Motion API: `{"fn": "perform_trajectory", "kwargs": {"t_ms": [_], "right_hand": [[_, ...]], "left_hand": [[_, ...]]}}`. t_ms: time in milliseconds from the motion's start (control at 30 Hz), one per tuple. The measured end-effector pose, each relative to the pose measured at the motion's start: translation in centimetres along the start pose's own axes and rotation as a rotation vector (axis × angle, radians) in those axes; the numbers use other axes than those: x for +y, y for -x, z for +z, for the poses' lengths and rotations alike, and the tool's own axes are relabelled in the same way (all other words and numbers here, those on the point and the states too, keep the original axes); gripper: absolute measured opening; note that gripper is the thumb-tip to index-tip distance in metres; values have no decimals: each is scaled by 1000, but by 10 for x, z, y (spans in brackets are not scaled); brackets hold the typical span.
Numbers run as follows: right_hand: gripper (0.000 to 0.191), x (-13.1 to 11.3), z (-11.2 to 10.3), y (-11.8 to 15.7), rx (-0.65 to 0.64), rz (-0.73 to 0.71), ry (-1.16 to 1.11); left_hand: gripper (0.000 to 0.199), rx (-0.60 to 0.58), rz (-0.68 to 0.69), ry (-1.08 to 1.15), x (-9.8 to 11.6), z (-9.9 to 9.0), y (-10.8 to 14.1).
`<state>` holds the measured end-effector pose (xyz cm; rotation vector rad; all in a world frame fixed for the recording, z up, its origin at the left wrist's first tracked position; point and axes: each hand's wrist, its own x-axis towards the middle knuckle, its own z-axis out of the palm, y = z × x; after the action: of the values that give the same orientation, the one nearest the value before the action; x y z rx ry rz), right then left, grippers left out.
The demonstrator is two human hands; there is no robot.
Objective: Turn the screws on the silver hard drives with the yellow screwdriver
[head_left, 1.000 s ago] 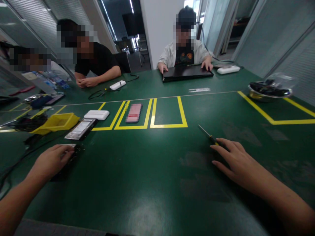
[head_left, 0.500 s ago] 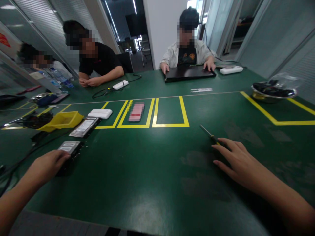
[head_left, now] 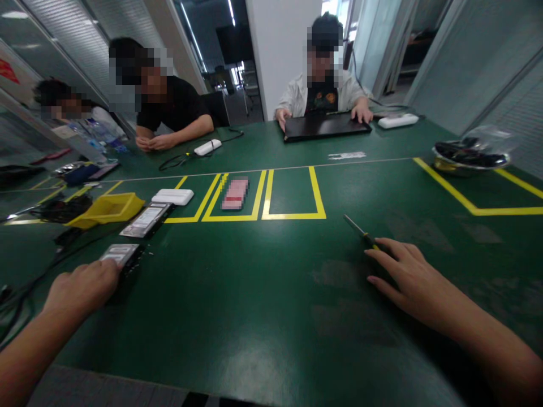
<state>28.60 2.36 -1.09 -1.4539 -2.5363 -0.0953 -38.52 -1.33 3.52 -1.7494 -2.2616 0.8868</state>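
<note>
On the left side of the green table, my left hand (head_left: 82, 288) is closed over the near end of a hard drive (head_left: 121, 252) with a pale label. Its fingers cover part of that drive. A second hard drive (head_left: 146, 219) lies just beyond it. At the right, my right hand (head_left: 401, 268) rests low over the table, fingers stretched and thumb apart. A screwdriver (head_left: 360, 229) with a thin metal shaft lies by its fingertips, the shaft pointing away to the left. Part of the yellow-and-black handle is hidden under the fingers.
Behind the drives are a white box (head_left: 172, 196), a yellow bin (head_left: 111, 208) and dark cables (head_left: 63, 207). A pink, blurred-out object (head_left: 235, 193) lies within yellow tape. Across the table, a person holds a flat black panel (head_left: 326, 125). A metal bowl (head_left: 470, 157) stands right.
My left hand has shifted and turned slightly, its fingers now curled over the near end of the drive. The right hand and the screwdriver have stayed put.
</note>
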Motion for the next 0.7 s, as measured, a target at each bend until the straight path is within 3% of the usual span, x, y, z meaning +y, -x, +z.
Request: {"fn": "perform_trajectory", "kwargs": {"t_ms": [300,467,600,700], "right_hand": [[47,0,0,1,11,-7,19],[47,1,2,1,9,-6,17],[48,2,3,1,9,-11,15],[48,3,3,1,13,-9,21]], "left_hand": [[42,109,42,-29,4,11,0],[52,166,40,110,12,17,3],[50,240,-74,282,-4,34,24],[51,316,-80,354,-15,56,45]]}}
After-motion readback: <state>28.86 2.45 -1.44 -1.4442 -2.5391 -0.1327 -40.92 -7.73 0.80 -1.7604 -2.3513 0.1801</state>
